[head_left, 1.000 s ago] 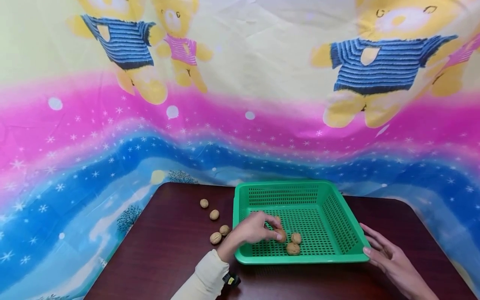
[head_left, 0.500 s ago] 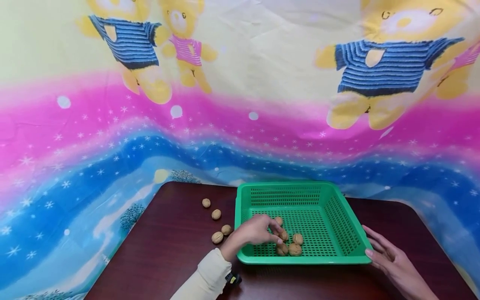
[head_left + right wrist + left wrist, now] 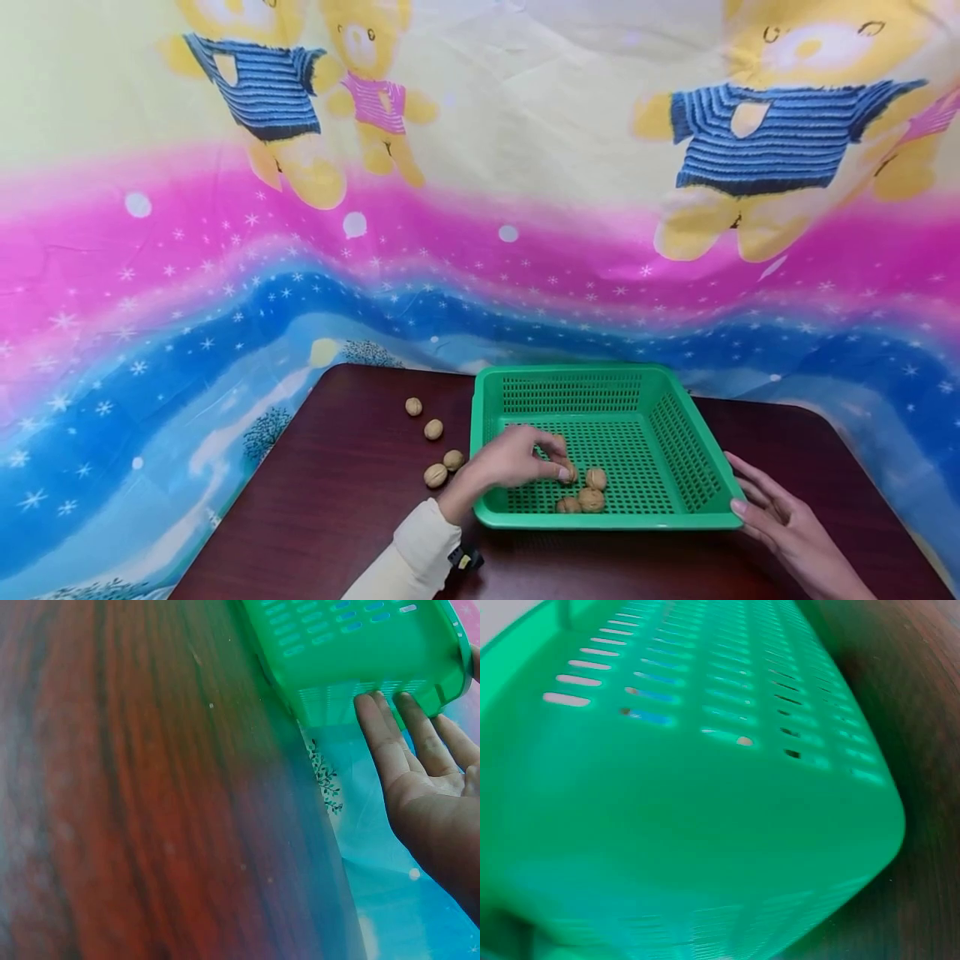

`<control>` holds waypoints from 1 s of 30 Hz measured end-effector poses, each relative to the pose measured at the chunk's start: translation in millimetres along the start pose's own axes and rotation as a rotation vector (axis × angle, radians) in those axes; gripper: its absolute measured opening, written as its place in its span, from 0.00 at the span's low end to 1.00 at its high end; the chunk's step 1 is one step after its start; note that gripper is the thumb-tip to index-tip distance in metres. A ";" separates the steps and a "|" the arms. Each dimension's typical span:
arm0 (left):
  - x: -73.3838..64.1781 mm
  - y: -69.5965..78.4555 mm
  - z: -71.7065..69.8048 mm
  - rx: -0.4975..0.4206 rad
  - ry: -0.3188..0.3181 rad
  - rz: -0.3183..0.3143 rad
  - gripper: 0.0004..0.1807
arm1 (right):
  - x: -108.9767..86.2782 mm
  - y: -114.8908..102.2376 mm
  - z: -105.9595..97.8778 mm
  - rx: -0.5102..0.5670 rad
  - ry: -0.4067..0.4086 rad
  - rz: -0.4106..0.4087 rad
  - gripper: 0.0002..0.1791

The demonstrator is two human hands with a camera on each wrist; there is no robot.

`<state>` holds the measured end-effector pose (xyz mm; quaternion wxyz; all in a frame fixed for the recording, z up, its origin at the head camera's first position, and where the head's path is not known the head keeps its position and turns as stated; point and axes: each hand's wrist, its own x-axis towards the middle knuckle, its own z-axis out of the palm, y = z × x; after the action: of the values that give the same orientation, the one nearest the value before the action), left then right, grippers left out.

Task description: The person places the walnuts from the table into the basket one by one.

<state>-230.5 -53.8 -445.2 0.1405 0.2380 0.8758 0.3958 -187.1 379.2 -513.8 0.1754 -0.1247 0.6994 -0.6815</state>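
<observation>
Walnuts (image 3: 590, 499) visible head view only; left hand (image 3: 517, 458) pinching one; right hand (image 3: 420, 761) flat against basket (image 3: 360, 645).

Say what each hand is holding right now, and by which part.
The left hand pinches a walnut in its fingertips, inside the green basket. The right hand holds nothing; its straight fingers touch the basket's corner.
</observation>
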 end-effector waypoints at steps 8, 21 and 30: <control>-23.1 -2.3 -28.2 -0.148 0.144 0.023 0.13 | 0.4 -0.2 -0.6 -0.004 -0.002 0.039 0.38; -69.8 -37.1 -71.6 -0.361 0.326 -0.021 0.22 | -2.1 1.9 -3.3 0.029 -0.045 -0.017 0.38; -86.3 -64.9 -78.4 -0.335 0.379 -0.105 0.20 | -0.1 -0.2 -1.4 -0.019 -0.003 0.025 0.38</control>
<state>-211.3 -185.6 -438.7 0.0319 0.0870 0.8199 0.5650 -187.6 380.6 -513.5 0.1836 -0.1187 0.7072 -0.6724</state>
